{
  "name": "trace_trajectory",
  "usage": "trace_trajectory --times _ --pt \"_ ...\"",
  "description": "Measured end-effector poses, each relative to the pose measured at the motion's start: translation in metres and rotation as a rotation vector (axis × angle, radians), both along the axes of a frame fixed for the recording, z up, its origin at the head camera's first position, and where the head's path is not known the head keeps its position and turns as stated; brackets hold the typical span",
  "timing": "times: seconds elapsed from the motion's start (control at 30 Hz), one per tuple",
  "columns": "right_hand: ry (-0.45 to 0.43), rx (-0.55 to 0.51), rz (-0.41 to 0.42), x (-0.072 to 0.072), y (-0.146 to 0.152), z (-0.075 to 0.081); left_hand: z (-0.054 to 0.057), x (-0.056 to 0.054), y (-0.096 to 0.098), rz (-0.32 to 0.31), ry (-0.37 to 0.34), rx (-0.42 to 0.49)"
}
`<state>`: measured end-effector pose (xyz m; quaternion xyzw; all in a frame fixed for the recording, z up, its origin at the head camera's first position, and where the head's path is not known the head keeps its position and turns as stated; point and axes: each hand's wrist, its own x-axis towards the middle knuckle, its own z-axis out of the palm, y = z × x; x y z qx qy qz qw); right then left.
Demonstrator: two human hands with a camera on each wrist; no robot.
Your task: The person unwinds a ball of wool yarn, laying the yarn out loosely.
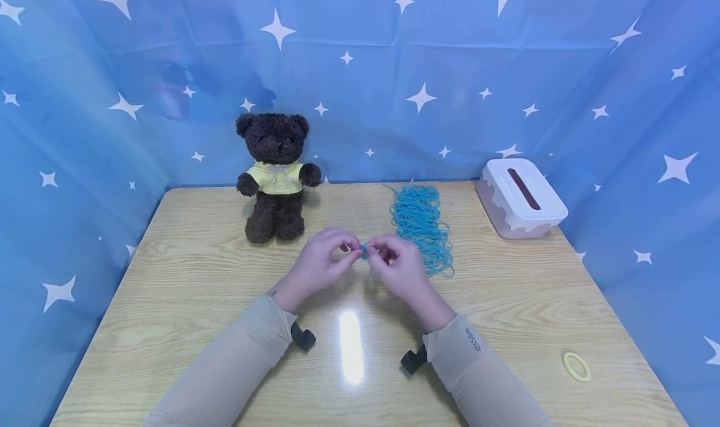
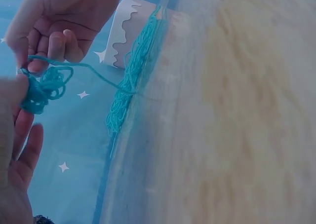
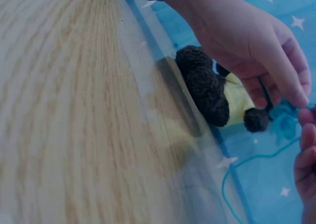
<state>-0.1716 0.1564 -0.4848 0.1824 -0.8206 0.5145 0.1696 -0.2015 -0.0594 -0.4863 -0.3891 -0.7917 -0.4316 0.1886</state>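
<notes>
My left hand [image 1: 323, 261] and right hand [image 1: 400, 266] meet fingertip to fingertip above the middle of the table. Between them is a small looped bunch of turquoise yarn [image 2: 42, 93], which the left hand pinches between thumb and fingers. The right fingertips pinch the yarn at the bunch's edge. From there a single yarn strand [image 2: 94, 71] runs off towards a loose pile of the same turquoise yarn [image 1: 419, 224], spread on the table just beyond the right hand. Fingers hide part of the bunch in every view.
A dark brown teddy bear [image 1: 275, 177] in a yellow top stands at the back left. The white-lidded tissue box [image 1: 523, 199] is at the back right. A pale yellow ring [image 1: 576, 367] lies near the right front. Blue star-printed cloth [image 1: 360, 70] surrounds the wooden table [image 1: 191, 277].
</notes>
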Motion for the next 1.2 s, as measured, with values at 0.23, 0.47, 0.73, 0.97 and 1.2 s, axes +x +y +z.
trace_trajectory --times 0.23,0.47,0.73,0.97,1.2 --pt "-0.087 -0.050 -0.037 -0.0006 -0.0007 0.0010 -0.0007 0.0014 -0.0027 -0.024 -0.175 0.068" --pt "-0.114 -0.060 0.018 0.0008 0.0002 0.0028 -0.0022 -0.0014 -0.0014 -0.012 -0.091 0.051" --pt "-0.145 -0.083 0.021 0.0013 -0.0005 0.0032 -0.0024 0.0001 -0.0005 -0.040 -0.184 0.077" --pt "-0.154 -0.107 0.008 -0.0002 -0.0013 0.0025 -0.0074 -0.0019 -0.0041 -0.040 -0.312 0.240" --pt "-0.081 -0.029 0.054 -0.0001 0.0008 0.0023 -0.0053 -0.0013 -0.0028 -0.077 -0.335 0.127"
